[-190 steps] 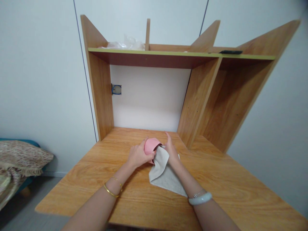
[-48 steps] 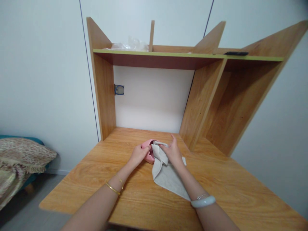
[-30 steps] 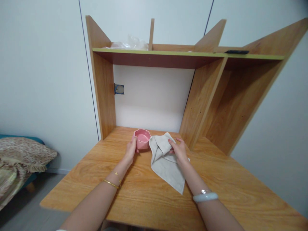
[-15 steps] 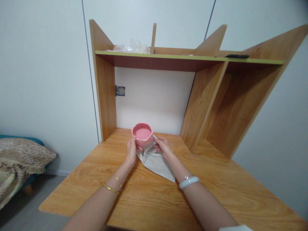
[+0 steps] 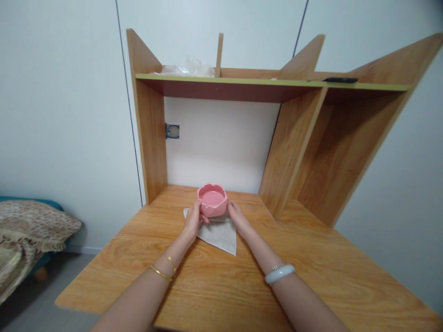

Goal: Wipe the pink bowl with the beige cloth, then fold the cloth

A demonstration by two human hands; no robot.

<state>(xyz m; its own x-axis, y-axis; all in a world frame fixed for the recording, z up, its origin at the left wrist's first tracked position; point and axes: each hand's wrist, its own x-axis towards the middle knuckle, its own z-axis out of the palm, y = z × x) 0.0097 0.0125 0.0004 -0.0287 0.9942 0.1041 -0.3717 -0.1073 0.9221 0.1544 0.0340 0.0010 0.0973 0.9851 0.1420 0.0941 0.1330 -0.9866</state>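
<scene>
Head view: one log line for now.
left hand: gripping pink faceted bowl | right hand: at bowl's right side | bowl: opening up | gray cloth: partly hidden by bowl

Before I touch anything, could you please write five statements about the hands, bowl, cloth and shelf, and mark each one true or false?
1. The left hand holds the pink faceted bowl. True.
2. The bowl's opening faces down. False: it faces up, tilted toward the camera.
3. Part of the grey cloth shows below the bowl in the view. True.
4. The pale bangle is on the left wrist. False: it is on the right wrist.
5. The translucent plastic bag lies on the desk. False: it lies on the green-edged shelf.
</scene>
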